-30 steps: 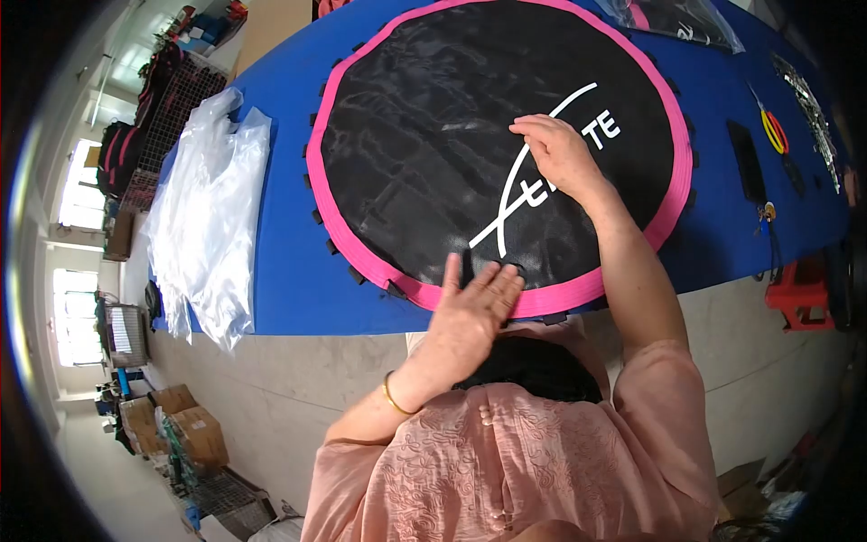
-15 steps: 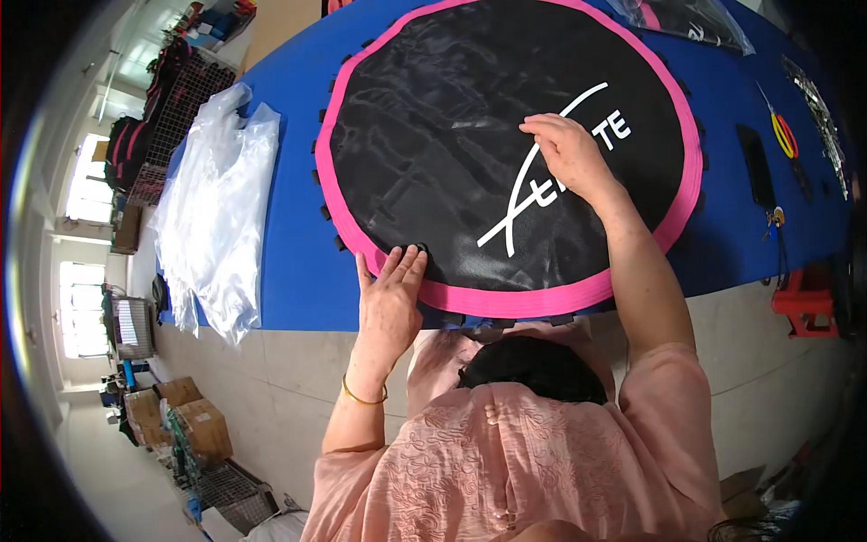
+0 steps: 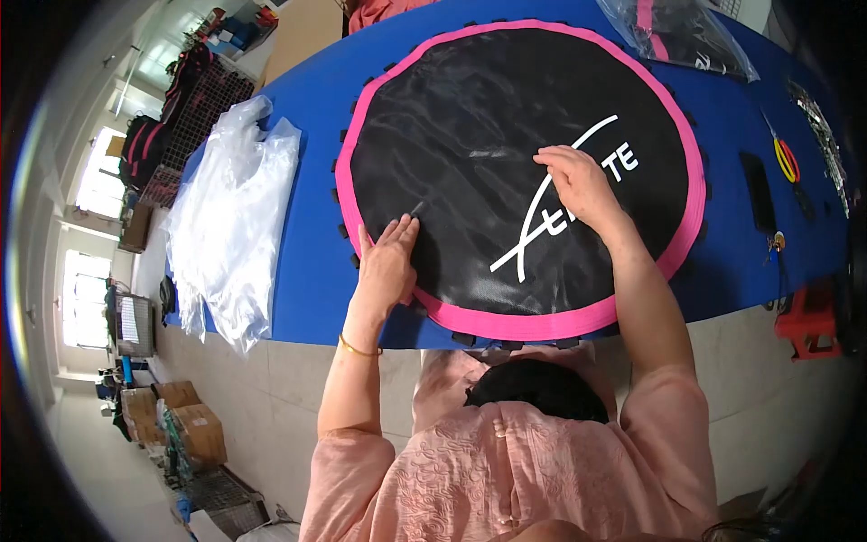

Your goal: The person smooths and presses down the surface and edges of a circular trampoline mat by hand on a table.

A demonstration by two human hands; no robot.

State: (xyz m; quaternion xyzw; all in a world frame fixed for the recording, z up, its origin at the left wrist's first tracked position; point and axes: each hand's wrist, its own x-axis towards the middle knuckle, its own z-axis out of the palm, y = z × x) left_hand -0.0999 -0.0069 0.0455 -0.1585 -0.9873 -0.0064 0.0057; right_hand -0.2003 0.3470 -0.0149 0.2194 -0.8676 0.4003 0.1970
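A round black fabric piece (image 3: 452, 117) with a pink border and white lettering lies flat on the blue table (image 3: 312, 298). Black tabs stick out around its rim. My left hand (image 3: 388, 262) rests on its lower left edge, fingers extended over the pink band and the black cloth. My right hand (image 3: 578, 185) is over the white lettering, fingers stretched out together and pointing left, covering some letters. Neither hand shows anything held in it.
Clear plastic bags (image 3: 235, 217) lie at the left. A bagged black and pink piece (image 3: 686, 36) is at the top right. Yellow-red handled pliers (image 3: 784, 158), a black phone-like object (image 3: 757, 191) and metal parts (image 3: 820, 135) lie at the right. A red stool (image 3: 806, 321) stands below.
My left hand has moved left and up along the fabric's lower edge. My right hand has stayed over the lettering. The whole view has shifted slightly.
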